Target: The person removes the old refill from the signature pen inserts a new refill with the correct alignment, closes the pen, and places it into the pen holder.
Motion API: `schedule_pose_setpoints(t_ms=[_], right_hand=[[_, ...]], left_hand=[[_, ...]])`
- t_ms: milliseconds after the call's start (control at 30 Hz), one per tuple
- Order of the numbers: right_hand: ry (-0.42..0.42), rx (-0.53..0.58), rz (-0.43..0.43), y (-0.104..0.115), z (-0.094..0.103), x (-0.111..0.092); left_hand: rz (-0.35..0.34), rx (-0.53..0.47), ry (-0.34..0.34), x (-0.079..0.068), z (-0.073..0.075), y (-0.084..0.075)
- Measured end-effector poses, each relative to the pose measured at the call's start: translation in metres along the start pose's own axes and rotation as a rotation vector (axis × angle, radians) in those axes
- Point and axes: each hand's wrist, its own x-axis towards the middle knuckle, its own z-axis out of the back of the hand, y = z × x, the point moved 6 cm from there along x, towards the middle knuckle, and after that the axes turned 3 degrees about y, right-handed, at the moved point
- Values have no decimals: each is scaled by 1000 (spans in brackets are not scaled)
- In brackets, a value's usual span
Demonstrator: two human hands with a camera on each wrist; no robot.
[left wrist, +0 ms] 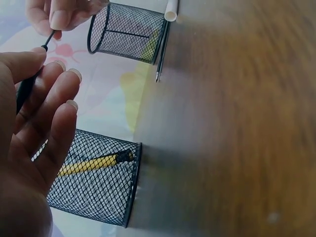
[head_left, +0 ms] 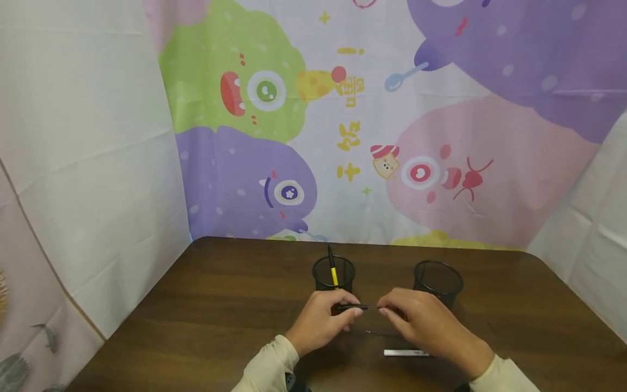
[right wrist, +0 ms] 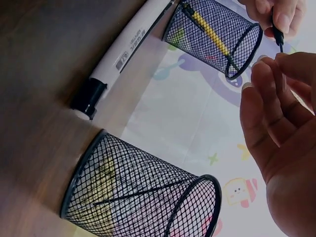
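Over the table my left hand (head_left: 320,318) grips a slim black pen barrel (head_left: 354,307) between thumb and index finger. From its end comes a thin dark rod, like a refill (head_left: 373,308), whose other end is pinched by my right hand (head_left: 426,321). The right wrist view shows the black barrel (right wrist: 277,32) narrowing to that rod, the right hand's other fingers loosely bent. Below the hands lies a white pen barrel (head_left: 405,353) with a black end (right wrist: 90,96). A separate refill (left wrist: 158,74) with a metallic tip lies beside it.
Behind the left hand stands a black mesh pen cup (head_left: 320,277) with a yellow-and-black pen (head_left: 333,272) in it. A second mesh cup (head_left: 421,280) stands behind the right hand. A patterned cloth (head_left: 352,207) hangs at the back of the brown table (head_left: 220,305).
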Motion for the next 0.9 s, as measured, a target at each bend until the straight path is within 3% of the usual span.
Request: schedule_pose_setpoints(t_ms=[133,367,900], right_hand=[[-37,16,43,0,2,-1],[-68,31,85,-1,4,-2],[36,37,-20,-2,-2,-1]], left_hand=[[6,11,-5,0,-1,-3],[-24,11,-11,-1,3,-29],[-19,9,-3,-2,5,-39]])
